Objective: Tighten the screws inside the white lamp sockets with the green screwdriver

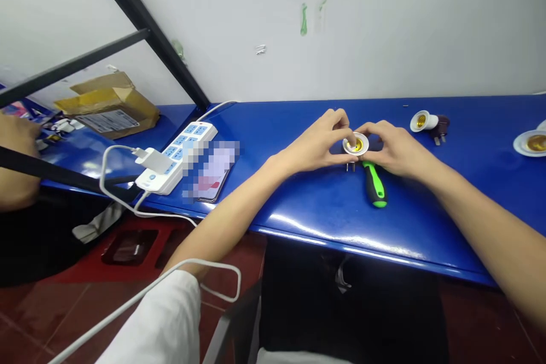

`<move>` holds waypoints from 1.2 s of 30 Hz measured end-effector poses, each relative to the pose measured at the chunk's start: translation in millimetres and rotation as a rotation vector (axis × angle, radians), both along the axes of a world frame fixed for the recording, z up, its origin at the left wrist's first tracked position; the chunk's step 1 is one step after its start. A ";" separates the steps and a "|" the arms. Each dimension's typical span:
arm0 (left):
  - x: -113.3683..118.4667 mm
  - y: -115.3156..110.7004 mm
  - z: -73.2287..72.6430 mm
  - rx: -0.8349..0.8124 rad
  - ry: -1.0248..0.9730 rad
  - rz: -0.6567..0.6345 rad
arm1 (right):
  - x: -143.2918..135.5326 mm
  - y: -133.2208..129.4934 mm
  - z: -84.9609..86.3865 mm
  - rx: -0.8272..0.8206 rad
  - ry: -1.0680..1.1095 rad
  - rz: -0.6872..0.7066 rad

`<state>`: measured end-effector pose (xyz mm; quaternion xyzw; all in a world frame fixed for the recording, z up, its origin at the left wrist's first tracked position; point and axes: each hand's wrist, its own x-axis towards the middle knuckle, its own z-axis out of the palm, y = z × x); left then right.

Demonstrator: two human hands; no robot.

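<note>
Over the blue table, a white lamp socket (362, 141) with a brass-coloured inside is between my two hands, its opening facing up. My left hand (318, 142) grips its left side, thumb at the rim and a finger bent into the opening. From the other side, my right hand (394, 149) closes thumb and fingers around the socket. Plug prongs (350, 168) show just beneath it. A green and black screwdriver (375, 185) lies below the hands, its handle toward me and its far end hidden.
Another lamp socket with a dark plug (429, 122) lies to the right, and a further socket (531, 142) near the right edge. Left of me are a power strip (160, 182) with a charger, a phone (213, 176), a black frame, a torn parcel (117, 108) and another person's arm.
</note>
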<state>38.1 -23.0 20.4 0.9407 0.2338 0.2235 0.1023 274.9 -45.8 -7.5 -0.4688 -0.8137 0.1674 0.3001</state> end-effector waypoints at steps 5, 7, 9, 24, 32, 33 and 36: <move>-7.1 -1.3 5.4 0.042 0.041 -0.025 | -3.5 -3.1 6.7 0.009 0.001 0.012; -8.2 0.1 8.0 0.042 0.043 -0.025 | -4.8 -2.7 8.5 -0.006 -0.005 0.016; -7.5 0.7 8.7 0.058 0.048 -0.039 | -5.9 -1.8 9.0 -0.010 -0.009 0.014; -3.4 3.0 4.0 0.092 0.029 -0.050 | -8.1 -0.1 12.0 -0.042 -0.030 0.031; -3.5 1.1 5.5 0.046 0.043 -0.018 | -8.6 -1.3 12.9 -0.064 -0.012 0.029; -3.3 0.7 5.8 0.041 0.045 -0.012 | -8.6 -1.3 12.8 -0.063 -0.012 0.027; -2.2 -0.7 5.9 0.009 0.049 0.002 | -8.7 -1.3 12.8 -0.064 -0.011 0.025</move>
